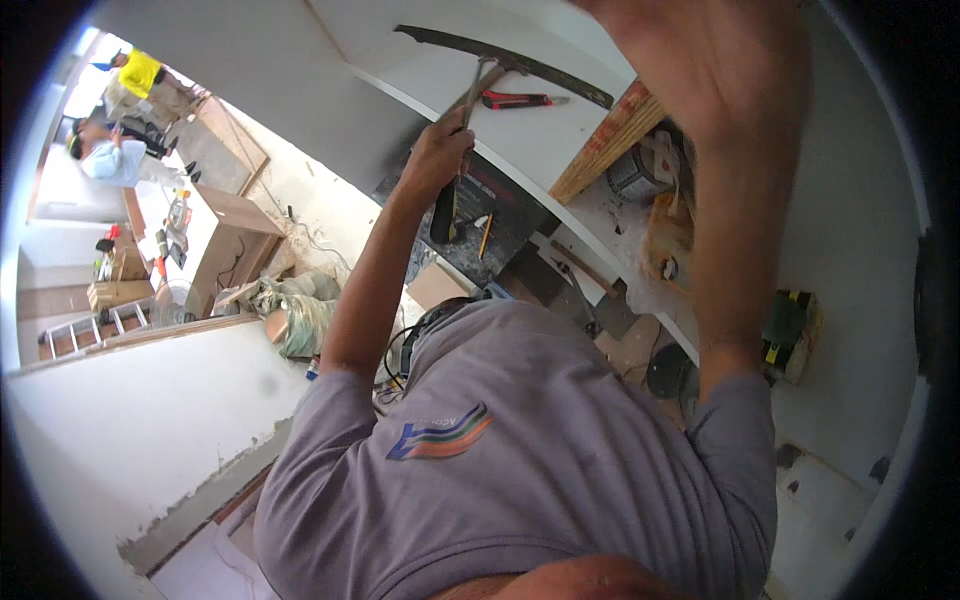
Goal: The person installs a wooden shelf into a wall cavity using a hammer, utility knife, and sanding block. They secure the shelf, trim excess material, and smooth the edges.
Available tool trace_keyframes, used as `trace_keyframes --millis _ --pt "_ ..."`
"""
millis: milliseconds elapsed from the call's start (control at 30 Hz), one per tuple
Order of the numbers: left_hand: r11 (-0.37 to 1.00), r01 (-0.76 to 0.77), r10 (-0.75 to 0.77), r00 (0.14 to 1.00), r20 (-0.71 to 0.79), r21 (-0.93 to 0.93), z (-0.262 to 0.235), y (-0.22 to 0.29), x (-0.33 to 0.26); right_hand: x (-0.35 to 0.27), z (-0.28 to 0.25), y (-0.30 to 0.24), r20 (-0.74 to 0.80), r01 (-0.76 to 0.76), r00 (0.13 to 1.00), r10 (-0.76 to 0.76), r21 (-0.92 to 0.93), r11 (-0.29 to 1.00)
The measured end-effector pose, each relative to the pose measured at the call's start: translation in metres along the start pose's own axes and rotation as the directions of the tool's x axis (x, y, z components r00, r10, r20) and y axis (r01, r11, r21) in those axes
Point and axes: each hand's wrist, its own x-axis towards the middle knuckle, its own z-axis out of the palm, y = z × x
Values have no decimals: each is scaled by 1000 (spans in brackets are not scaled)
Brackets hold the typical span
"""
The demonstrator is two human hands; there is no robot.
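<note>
I see the left hand (437, 160) with its fingers closed round the shaft of the tool (476, 92), which rises from that fist to a long, dark, curved bar (540, 69) running across above and to the right of the fingers. On the right hand (700, 60), raised close to the camera, the fingertips run past the upper edge, so I cannot tell whether those fingers are apart or together; I make out nothing held there. Just right of the left fingers, under the curved bar, I find the red knife (520, 100) lying on the white panel (578, 150). Below those fingers there is a black grip (444, 215), and to its right the pencil (486, 237), both over the dark board (505, 225). Farther right, between the two hands, I have the timber (607, 142) slanting down and leftward, with the tin (640, 175) beside it, below the right hand. Well below that hand sits a green item (788, 330). Far left of the left fingers, I see the workbench (238, 215) with tools on it, the ladder (100, 330) lower down, and two other people (115, 160) higher up.
</note>
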Motion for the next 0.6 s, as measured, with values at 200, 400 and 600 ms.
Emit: trace_keyframes --millis 200,400,600 --pt "791 -359 269 932 244 495 58 -85 114 -173 12 64 -209 -326 942 262 -378 867" --pt "28 -497 260 841 474 867 72 -193 281 -323 58 188 -606 -778 567 558 -171 605" --pt "-309 -436 -50 895 443 845 113 -166 326 -443 126 263 -935 -805 171 310 49 592"
